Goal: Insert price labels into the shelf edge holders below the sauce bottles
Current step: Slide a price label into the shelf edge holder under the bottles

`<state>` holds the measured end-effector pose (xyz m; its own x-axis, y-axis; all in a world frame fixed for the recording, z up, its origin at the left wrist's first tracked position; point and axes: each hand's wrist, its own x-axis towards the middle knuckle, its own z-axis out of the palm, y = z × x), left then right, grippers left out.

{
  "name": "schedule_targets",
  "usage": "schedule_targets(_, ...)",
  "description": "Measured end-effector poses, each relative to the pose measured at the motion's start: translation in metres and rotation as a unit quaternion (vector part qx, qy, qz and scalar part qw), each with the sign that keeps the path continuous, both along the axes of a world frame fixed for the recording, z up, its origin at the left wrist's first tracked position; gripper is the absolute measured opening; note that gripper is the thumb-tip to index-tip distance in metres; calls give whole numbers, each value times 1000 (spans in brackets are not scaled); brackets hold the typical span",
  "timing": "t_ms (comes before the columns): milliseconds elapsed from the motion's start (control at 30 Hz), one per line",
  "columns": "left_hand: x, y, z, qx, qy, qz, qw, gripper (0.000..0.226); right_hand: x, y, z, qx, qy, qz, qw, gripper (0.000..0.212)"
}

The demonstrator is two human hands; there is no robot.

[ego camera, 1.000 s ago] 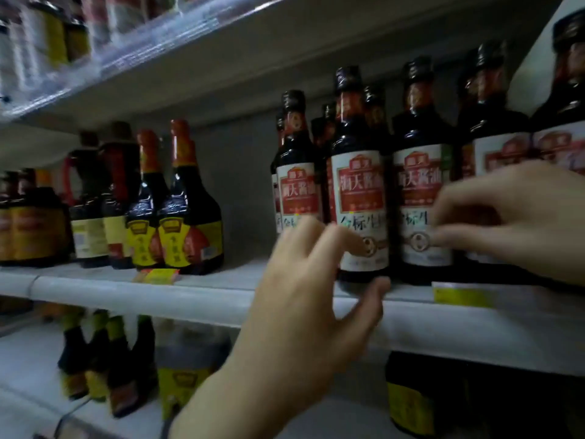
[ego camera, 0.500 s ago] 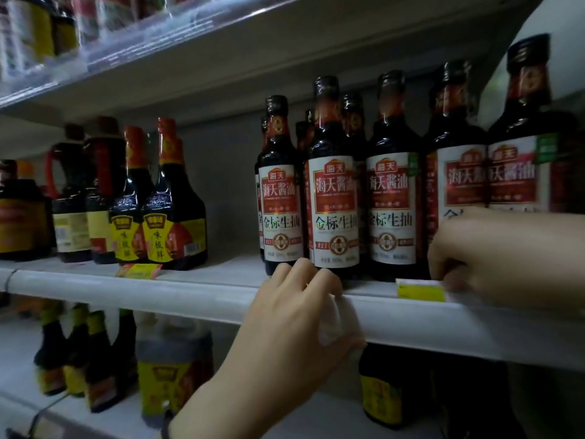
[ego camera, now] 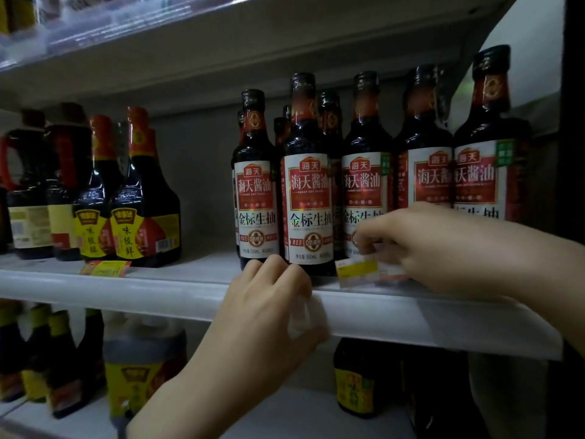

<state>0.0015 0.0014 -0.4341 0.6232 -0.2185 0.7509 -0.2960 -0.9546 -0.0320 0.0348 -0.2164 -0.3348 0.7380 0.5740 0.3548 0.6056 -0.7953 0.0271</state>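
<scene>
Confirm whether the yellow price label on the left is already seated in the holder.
No. That yellow price label lies loose on the shelf beside the bottles.

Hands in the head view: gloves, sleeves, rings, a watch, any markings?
Both hands are bare: the left hand and right hand show no gloves, rings or markings. Both forearms are uncovered as far as the frame shows, with no sleeve, watch or wristband in view. Nails cannot be made out in the dim light.

- Open gap on shelf (ego camera: 202, 264) between yellow-label bottles (ego camera: 142, 213) and red-label soy sauce bottles (ego camera: 308, 198); back wall visible through it.
- Red-label row packed tight, standing just behind shelf edge holder (ego camera: 158, 296).
- Low headroom under upper shelf (ego camera: 221, 58).
</scene>
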Motion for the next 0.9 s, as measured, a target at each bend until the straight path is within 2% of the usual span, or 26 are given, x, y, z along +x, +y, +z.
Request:
schedule_targets(100, 3, 1, 0, -9, 6, -11, 1000, 44, 0, 8, -4, 56, -11, 31, 998, 40)
schedule_targets(233, 5, 3, -1, -8, -9, -14, 1000, 47, 3, 16, -14, 124, -14, 74, 989, 42)
schedule_targets(533, 4, 4, -6, -15, -21, -20, 999, 46, 12, 15, -25, 267, 1, 100, 958, 12)
schedule_targets(900, 0, -1, -17, -22, -70, -6, 997, 49, 3, 11, -36, 281, -26, 65, 957, 9)
